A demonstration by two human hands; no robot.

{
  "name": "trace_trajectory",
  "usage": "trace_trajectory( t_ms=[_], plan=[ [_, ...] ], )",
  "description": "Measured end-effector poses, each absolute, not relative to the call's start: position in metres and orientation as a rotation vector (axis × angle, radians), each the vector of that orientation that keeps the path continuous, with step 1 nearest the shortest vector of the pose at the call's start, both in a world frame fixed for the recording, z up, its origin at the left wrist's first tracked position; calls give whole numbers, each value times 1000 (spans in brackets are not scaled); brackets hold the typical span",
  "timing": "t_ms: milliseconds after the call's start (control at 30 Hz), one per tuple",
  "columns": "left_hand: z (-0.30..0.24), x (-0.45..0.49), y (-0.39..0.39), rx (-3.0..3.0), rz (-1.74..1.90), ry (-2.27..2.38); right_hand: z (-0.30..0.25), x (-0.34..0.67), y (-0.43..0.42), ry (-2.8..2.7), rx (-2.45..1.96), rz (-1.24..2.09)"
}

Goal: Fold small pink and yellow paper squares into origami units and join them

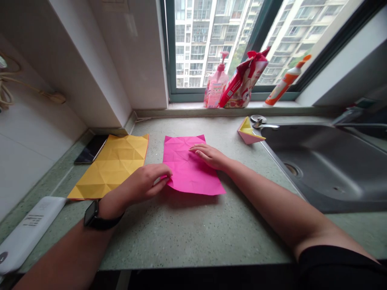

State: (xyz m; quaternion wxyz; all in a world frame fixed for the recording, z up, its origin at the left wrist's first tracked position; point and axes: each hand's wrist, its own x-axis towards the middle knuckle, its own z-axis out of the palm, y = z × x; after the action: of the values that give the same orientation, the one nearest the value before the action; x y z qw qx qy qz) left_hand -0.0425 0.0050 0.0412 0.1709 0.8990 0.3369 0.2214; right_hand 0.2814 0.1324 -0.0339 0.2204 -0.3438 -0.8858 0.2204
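Observation:
A creased sheet of bright pink paper (193, 173) lies on the counter in front of me, its near edge slightly raised. My left hand (151, 179), with a dark watch on the wrist, pinches the sheet's left edge between thumb and fingers. Across the upper right part of the same sheet rests my right hand (210, 155), its fingers stretched out flat on the paper. Creased yellow paper (116, 161) with an orange edge showing beneath lies to the left, close to my left hand.
A folded yellow and pink paper shape (250, 133) stands by the metal sink (326, 161) on the right. On the windowsill are a pump bottle (215, 88), a red bag (244, 80) and an orange-white bottle (286, 84). A phone (90, 150) and a white device (33, 229) lie left.

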Motion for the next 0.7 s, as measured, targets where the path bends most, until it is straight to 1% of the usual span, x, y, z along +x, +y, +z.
trace_trajectory(
  t_ms=[233, 333, 400, 500, 567, 633, 700],
  plan=[
    [40, -45, 6, 2262, 937, 1222, -18, 283, 126, -2410, -981, 774],
    [41, -45, 6, 2103, 1103, 1288, -12, 283, 123, -2375, -938, 946],
    [39, -46, 7, 1994, 1177, 1349, -8, 284, 120, -2280, -922, 1133],
    [35, -47, 11, 1871, 1255, 1464, -3, 287, 117, -2044, -930, 1398],
    [32, -47, 15, 1813, 1268, 1516, 0, 290, 116, -1937, -934, 1512],
    [28, -48, 19, 1754, 1249, 1546, 1, 292, 117, -1898, -928, 1556],
    [23, -49, 23, 1718, 1228, 1582, 2, 293, 118, -1894, -910, 1532]
  ],
)
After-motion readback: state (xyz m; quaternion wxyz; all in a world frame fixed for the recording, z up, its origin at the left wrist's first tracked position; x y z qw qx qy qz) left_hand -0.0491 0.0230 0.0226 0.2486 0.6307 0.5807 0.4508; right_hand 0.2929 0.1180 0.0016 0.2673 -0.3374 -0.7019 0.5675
